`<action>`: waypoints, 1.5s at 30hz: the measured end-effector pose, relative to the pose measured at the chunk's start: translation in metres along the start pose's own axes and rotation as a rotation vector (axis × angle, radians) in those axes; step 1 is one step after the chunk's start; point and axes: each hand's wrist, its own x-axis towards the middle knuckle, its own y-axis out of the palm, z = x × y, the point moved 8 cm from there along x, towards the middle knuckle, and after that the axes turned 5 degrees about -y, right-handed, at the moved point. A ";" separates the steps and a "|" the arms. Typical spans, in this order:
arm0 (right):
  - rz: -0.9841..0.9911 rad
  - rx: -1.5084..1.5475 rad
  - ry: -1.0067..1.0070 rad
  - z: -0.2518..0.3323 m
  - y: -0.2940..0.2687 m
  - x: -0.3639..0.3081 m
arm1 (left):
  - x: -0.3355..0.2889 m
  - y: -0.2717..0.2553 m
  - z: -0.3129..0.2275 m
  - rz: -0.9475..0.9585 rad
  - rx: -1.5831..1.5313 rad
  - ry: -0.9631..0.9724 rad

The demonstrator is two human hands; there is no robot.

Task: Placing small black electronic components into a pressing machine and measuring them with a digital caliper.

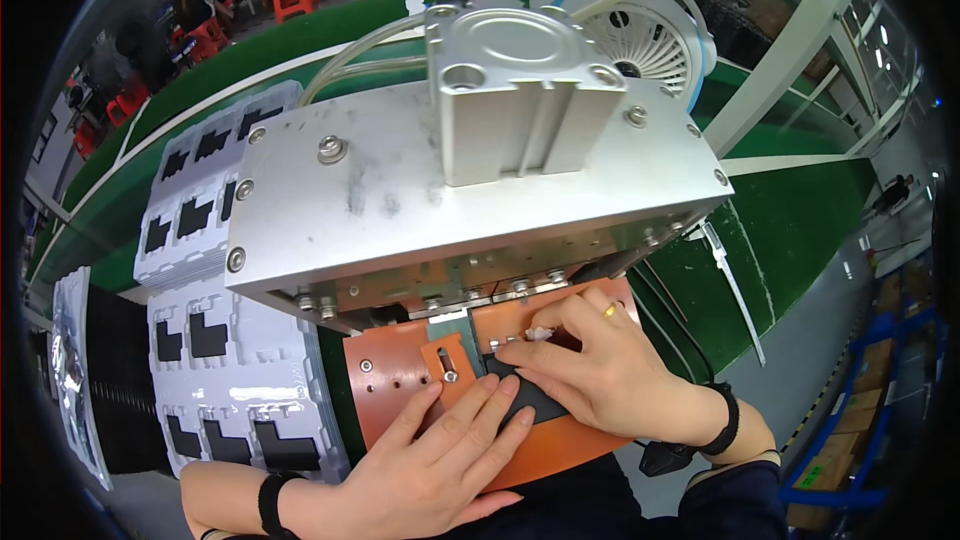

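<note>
Under the metal press sits an orange fixture plate point(380, 370) with a small orange slotted block point(437, 355) screwed onto it. A flat dark grey piece point(535, 395) lies on the plate between my hands. My left hand point(440, 450) is open, its outstretched fingertips resting on the left edge of that piece and beside the block. Bent over the right side is my right hand point(610, 370), its fingers drawn together around a small white wad point(540, 334). Its thumb touches the plate area by small shiny metal parts point(503, 342). What lies beneath the right palm is hidden.
The silver press housing point(400, 200) with its cylinder point(525, 90) stands just beyond my hands. White plastic trays point(240, 390) holding black pieces are stacked at left. A white fan point(635, 40) stands behind. Cables and a metal bracket point(733, 280) lie on the green mat at right.
</note>
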 end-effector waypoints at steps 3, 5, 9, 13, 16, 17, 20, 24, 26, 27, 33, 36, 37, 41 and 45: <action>-0.003 -0.372 -0.100 0.012 0.003 0.000 | 0.001 0.005 0.003 0.019 -0.050 0.012; 0.006 -0.376 -0.106 0.018 0.002 0.005 | -0.004 0.002 0.002 -0.010 -0.033 -0.006; -0.020 -0.391 -0.014 0.009 0.004 0.001 | -0.005 0.005 0.004 -0.028 -0.046 0.001; -0.017 -0.339 -0.124 0.014 0.006 -0.003 | -0.008 0.010 0.004 -0.052 -0.208 -0.035; -0.007 -0.339 -0.143 0.015 0.005 0.003 | -0.004 0.006 0.004 -0.011 -0.089 -0.009; -0.002 -0.357 -0.086 0.013 0.004 0.005 | -0.003 0.003 0.003 -0.017 -0.017 0.017; -0.027 -0.318 -0.001 0.004 0.001 0.002 | -0.005 0.004 0.004 -0.019 -0.054 0.007; -0.095 -0.150 -0.201 0.011 0.000 -0.008 | -0.005 0.006 0.004 -0.025 -0.062 0.009; -0.062 -0.163 -0.195 0.013 0.000 -0.006 | -0.005 0.008 0.004 -0.058 -0.071 0.028; -0.021 -0.246 -0.210 0.018 0.000 -0.003 | -0.005 0.008 0.004 -0.056 -0.073 0.028; 0.061 -0.379 -0.175 0.020 0.006 0.003 | -0.005 0.004 0.002 -0.047 -0.032 0.022; -0.030 -0.388 -0.127 0.015 0.002 -0.004 | -0.003 0.002 0.003 -0.022 -0.036 0.003; -0.101 -0.413 -0.129 0.017 -0.003 -0.007 | -0.003 0.002 0.003 -0.026 -0.046 0.001; -0.099 -0.356 -0.107 0.015 -0.002 -0.006 | -0.004 0.004 0.005 -0.026 -0.069 0.004; -0.068 -0.379 -0.082 0.014 -0.003 -0.001 | -0.006 0.009 0.002 -0.025 0.001 0.038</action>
